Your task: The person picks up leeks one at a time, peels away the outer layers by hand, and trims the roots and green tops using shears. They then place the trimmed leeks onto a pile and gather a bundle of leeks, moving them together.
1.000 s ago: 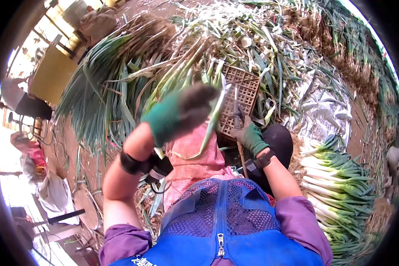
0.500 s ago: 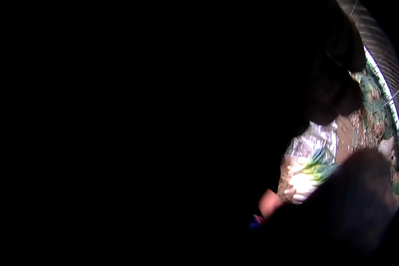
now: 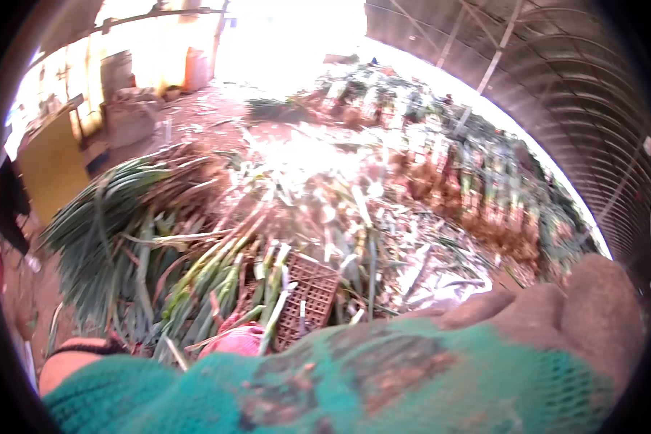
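My left hand, in a green knit glove with dirty brown fingers, fills the bottom of the head view very close to the camera. Its back faces me, and the fingers reach to the right, loosely bent and holding nothing that I can see. Some fingertips are hidden. Beyond it lie loose green onions and a larger pile of green onions. A brown plastic crate with a grid of holes stands among them. Beside it is a pink cloth-like thing. My right hand is not in view.
Bundled green onions stand in long rows at the right and back. Pale trimmings litter the ground. At the left are a yellow panel and containers. A ribbed tunnel roof arches overhead.
Half a second ago a dark shape covered most of the lens. Now the view is uncovered, and my gloved left hand shows low in the frame.
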`<state>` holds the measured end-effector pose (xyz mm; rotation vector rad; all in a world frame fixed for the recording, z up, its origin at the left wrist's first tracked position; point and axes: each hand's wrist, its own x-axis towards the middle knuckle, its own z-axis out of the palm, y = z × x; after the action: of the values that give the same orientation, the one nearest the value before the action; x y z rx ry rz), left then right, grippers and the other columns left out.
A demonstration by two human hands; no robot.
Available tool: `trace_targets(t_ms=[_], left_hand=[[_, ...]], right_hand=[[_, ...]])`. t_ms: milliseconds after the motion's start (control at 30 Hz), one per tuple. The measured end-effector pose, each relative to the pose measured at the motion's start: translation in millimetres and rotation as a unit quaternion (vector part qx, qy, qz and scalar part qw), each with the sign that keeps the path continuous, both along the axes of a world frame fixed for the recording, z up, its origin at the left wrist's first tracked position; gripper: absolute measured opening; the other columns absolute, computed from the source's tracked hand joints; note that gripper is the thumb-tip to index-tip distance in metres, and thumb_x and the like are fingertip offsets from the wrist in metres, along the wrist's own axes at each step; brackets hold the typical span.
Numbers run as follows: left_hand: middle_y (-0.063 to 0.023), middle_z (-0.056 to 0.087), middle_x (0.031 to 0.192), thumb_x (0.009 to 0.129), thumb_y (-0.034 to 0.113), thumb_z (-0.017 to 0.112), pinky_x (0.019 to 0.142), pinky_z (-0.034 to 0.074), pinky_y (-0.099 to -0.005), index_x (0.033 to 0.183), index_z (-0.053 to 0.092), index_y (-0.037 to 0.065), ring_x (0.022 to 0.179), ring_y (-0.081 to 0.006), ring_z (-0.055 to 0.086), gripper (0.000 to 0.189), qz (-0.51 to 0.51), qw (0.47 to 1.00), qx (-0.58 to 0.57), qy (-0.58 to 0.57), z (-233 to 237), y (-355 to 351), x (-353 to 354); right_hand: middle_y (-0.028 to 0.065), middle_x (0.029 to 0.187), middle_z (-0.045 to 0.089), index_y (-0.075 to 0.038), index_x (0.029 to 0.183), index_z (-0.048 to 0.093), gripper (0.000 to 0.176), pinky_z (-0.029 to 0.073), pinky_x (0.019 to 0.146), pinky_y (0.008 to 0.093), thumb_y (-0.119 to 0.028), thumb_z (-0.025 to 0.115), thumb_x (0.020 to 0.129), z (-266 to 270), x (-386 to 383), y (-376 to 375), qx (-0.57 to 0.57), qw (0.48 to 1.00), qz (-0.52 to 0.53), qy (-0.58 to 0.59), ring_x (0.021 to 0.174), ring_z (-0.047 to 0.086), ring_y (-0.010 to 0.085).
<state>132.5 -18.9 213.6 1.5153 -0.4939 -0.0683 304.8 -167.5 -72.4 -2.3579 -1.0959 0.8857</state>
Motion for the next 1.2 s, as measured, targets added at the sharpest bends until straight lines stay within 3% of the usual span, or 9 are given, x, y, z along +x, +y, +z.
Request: trace_targets(t_ms=[733,1000,1100,1167,1200], left_hand=[[-0.0166,0.051,0.142,0.096,0.006,0.059,0.11,0.042,-0.0366,0.143,0.041,-0.002,0.129,-0.0236,0.051,0.052,0.055,0.996,0.074,-0.001,-4.2,0.7,-22.4],[-0.0164,0.05,0.144,0.096,0.006,0.059,0.111,0.041,-0.0369,0.144,0.041,-0.002,0.131,-0.0238,0.05,0.052,0.089,0.981,0.151,-0.077,24.5,20.5,-37.7],[-0.0163,0.049,0.145,0.096,0.006,0.059,0.111,0.041,-0.037,0.145,0.04,-0.002,0.132,-0.0238,0.05,0.052,0.169,0.96,0.198,-0.108,45.4,63.8,-32.5],[-0.0162,0.049,0.145,0.096,0.005,0.059,0.111,0.041,-0.037,0.145,0.04,-0.002,0.132,-0.0238,0.049,0.052,0.273,0.951,0.143,-0.027,26.3,113.4,-22.2],[-0.0164,0.047,0.146,0.097,0.008,0.06,0.111,0.041,-0.036,0.145,0.04,-0.001,0.132,-0.0235,0.049,0.053,0.32,0.942,-0.038,0.099,-0.5,135.1,-17.3]], right_hand=[[0.0299,0.127,0.057,0.001,0.14,0.039,0.081,0.046,0.101,0.0445,-0.037,0.07,0.075,2.4,5.0,-1.2,-0.023,1.0,0.016,-0.008,0.117,0.057,0.0423],[0.0296,0.128,0.056,0.0,0.141,0.039,0.081,0.046,0.101,0.0448,-0.036,0.07,0.075,5.3,-6.0,11.8,-0.003,0.999,0.0,-0.036,0.118,0.056,0.0423],[0.0295,0.128,0.056,0.0,0.141,0.038,0.081,0.046,0.101,0.0448,-0.036,0.07,0.076,3.3,-17.4,21.2,-0.021,0.999,-0.024,-0.022,0.118,0.056,0.0424],[0.0294,0.128,0.056,-0.001,0.142,0.038,0.081,0.045,0.101,0.0449,-0.036,0.069,0.076,-0.4,-15.5,33.8,-0.031,0.999,-0.032,-0.02,0.118,0.056,0.0424],[0.0294,0.128,0.056,-0.001,0.142,0.038,0.081,0.045,0.101,0.0449,-0.036,0.069,0.076,-1.9,-14.0,37.5,-0.038,0.998,-0.033,-0.025,0.118,0.056,0.0424]])
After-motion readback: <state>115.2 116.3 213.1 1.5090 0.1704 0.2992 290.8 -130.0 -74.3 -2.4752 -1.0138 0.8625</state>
